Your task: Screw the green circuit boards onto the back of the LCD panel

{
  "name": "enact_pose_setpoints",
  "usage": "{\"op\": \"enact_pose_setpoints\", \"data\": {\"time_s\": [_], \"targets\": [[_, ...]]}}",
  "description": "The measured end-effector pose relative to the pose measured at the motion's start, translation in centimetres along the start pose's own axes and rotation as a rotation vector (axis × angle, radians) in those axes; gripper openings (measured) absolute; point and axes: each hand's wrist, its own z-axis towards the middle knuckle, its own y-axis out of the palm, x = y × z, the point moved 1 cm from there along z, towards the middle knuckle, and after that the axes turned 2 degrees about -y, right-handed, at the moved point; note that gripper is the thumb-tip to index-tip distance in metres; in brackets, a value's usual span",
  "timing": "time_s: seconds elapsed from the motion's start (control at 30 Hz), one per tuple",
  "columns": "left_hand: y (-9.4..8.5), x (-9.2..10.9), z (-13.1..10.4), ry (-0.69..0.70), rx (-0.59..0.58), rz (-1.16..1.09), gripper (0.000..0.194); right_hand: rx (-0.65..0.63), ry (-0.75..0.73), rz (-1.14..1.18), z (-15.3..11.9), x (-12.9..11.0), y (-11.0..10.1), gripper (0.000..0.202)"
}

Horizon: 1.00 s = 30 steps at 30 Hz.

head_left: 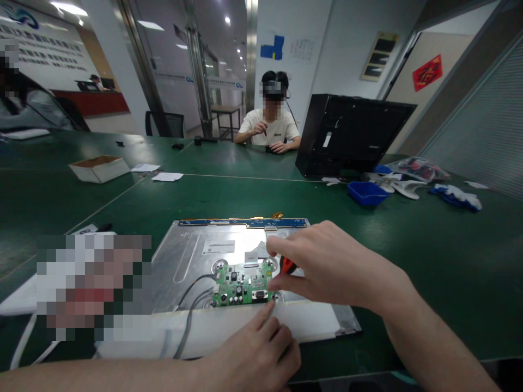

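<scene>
A green circuit board (241, 283) lies on the metal back of a flat display panel (163, 267), with dark cables running from its left side. My right hand (327, 261) is closed around a screwdriver (287, 265) with a red and black handle, over the board's right edge; its tip is hidden from me. My left hand (265, 345) is in front of the panel, index finger stretched to the board's lower right corner and the other fingers loosely curled, holding nothing visible. A blue strip board (229, 222) runs along the panel's far edge.
Farther back on the green table stand a black monitor (351, 133), a blue tray (368, 193) and a white box (99, 169). Gloves (457, 196) lie at the right. Across the table sits a person (269, 117) holding a tool. White cables (24, 340) lie at left.
</scene>
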Motion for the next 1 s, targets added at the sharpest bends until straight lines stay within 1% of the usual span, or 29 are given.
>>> {"op": "enact_pose_setpoints", "data": {"time_s": [0.03,0.1,0.2,0.27,0.47,0.53,0.6,0.63,0.73,0.87,0.93,1.0], "targets": [[-0.02,-0.03,0.0,-0.002,-0.002,-0.005,0.05,0.001,0.015,-0.016,0.08,0.07,0.07,0.022],[-0.13,-0.05,-0.01,-0.002,-0.011,-0.018,0.05,0.003,0.003,-0.022,0.15,0.16,0.13,0.019],[-0.27,-0.02,-0.05,-0.004,-0.03,-0.031,0.05,0.007,-0.061,0.015,0.01,0.23,0.03,0.004],[-0.23,0.01,-0.09,-0.003,-0.039,-0.032,0.05,0.019,-0.066,0.029,-0.12,0.28,-0.07,0.009],[-0.03,0.02,-0.12,-0.011,-0.052,-0.051,0.049,0.023,0.021,-0.012,0.16,0.45,0.23,0.022],[-0.13,0.04,-0.1,-0.011,-0.055,-0.06,0.05,0.026,0.014,-0.022,0.21,0.41,0.26,0.017],[-0.24,0.09,-0.07,-0.014,-0.054,-0.061,0.05,0.018,-0.026,0.005,0.11,0.27,0.15,0.009],[-0.27,0.12,-0.05,-0.015,-0.055,-0.058,0.05,0.012,-0.051,0.024,0.03,0.18,0.06,0.008],[-0.27,0.18,-0.02,-0.019,-0.048,-0.032,0.05,-0.003,-0.092,0.071,-0.06,-0.07,-0.15,0.014],[-0.2,0.18,0.0,-0.013,-0.018,0.017,0.052,-0.016,-0.064,0.071,0.28,-0.24,-0.04,0.023],[-0.09,0.21,-0.01,-0.011,-0.008,0.028,0.052,-0.016,-0.085,0.058,0.33,-0.29,0.02,0.019],[0.15,0.33,-0.04,-0.017,0.011,0.033,0.051,-0.014,-0.129,0.068,0.13,-0.3,-0.04,0.01]]}}
